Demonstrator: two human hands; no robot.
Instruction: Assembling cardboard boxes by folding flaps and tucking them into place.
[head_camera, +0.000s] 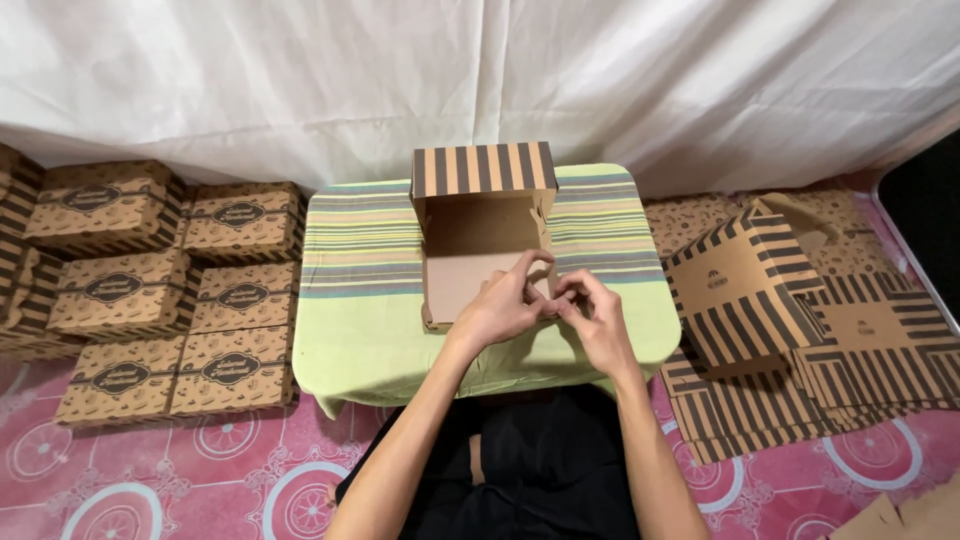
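Now both hands (550, 305) pinch box (480, 235).

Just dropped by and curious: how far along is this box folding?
Done: closed boxes stacked on the left. In hand: both hands, left hand and right hand, press the near wall of an open box on the small table. Left: flat striped blanks piled on the right.

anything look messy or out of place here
Mostly tidy. The flat box blanks on the right lie in a loose, skewed heap, unlike the neat finished boxes stacked left. The half-folded box under both hands looks undamaged.
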